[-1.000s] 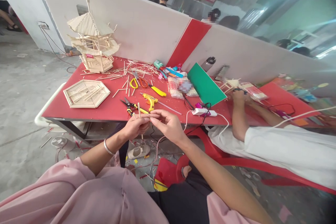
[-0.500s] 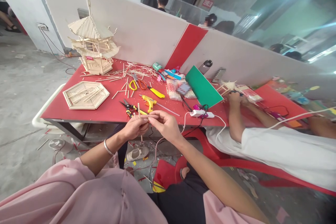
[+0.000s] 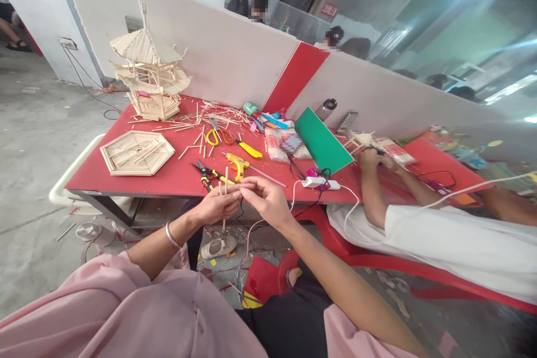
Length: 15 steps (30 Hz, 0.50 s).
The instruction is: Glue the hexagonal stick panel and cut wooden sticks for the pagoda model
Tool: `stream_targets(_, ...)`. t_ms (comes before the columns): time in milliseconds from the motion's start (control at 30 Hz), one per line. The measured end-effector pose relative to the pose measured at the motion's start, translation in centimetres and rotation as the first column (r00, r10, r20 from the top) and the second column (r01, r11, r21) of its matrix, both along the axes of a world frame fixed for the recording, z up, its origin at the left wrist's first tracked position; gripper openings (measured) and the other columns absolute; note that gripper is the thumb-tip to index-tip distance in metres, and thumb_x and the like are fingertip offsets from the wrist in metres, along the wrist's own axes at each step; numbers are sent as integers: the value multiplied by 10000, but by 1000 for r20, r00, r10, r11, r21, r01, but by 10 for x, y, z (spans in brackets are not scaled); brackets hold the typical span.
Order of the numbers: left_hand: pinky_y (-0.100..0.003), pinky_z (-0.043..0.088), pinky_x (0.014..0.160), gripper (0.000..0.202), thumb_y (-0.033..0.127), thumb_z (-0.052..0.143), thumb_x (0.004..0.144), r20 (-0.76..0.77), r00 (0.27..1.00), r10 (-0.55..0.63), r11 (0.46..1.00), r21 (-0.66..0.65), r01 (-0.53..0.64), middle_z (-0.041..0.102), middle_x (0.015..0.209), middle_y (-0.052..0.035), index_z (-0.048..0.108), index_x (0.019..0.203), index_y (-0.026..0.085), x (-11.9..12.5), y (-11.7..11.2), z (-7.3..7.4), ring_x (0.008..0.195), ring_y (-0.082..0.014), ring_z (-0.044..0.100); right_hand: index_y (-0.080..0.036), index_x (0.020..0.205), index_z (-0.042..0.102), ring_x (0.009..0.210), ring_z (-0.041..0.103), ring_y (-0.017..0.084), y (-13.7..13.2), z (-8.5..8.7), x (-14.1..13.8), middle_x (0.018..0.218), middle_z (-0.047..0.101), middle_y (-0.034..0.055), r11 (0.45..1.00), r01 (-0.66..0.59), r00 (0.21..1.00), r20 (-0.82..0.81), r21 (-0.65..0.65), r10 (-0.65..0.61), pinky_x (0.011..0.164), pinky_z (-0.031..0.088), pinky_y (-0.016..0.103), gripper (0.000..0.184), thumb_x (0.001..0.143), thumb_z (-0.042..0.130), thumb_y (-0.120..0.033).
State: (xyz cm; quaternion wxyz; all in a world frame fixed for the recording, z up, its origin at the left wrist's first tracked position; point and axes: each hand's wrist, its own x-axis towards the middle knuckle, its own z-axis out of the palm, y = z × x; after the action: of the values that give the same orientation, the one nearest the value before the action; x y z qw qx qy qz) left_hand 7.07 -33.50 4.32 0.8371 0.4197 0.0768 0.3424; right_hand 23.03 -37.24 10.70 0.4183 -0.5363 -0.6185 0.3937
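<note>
Just past the table's front edge, my left hand [image 3: 215, 207] is closed around thin wooden sticks [image 3: 227, 176]. One stick stands nearly upright, poking out above and below the fingers; a shorter end shows beside it. My right hand [image 3: 268, 201] meets the left fingertips with thumb and fingers pinched together. Whatever lies in that pinch is too small to make out. Closest on the table are black-and-yellow pruning shears [image 3: 205, 173] and a yellow glue gun [image 3: 237, 165] with a clear glue stick. A flat hexagonal stick frame [image 3: 137, 153] lies to the left.
A stick-built pagoda [image 3: 146, 72] stands at the back left of the red table [image 3: 90, 170]. Loose sticks [image 3: 218, 112], scissors [image 3: 218, 135] and yellow-handled pliers [image 3: 250, 149] lie mid-table. A green board [image 3: 323, 142] leans near a power strip [image 3: 321, 182]. A co-worker's arms [image 3: 373, 179] are at right.
The upright stick has shifted slightly right and stands straighter. My left fingers have straightened a little along it, while both hands stay together in nearly the same place.
</note>
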Motion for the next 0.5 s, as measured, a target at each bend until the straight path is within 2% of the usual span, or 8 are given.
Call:
stream_targets(267, -166, 142, 366, 519, 408, 710, 857, 18, 1000, -24, 999, -38, 25, 214, 439, 126, 680, 1273, 100, -3, -1, 4, 363, -37, 168, -204, 1041, 680, 880, 732, 215, 1, -5, 1, 987, 776, 76, 1000, -24, 1000, 16, 16, 23, 766, 589, 331, 302, 797, 695, -382)
stream_targets(500, -178, 138, 380, 565, 411, 716, 842, -19, 999, 44, 998, -38, -44, 224, 459, 125, 662, 1287, 67, -3, -1, -2, 377, -37, 177, -200, 1012, 687, 870, 733, 222, 3, -11, -1, 955, 774, 80, 1000, -11, 1000, 29, 15, 11, 750, 596, 335, 286, 792, 698, -382)
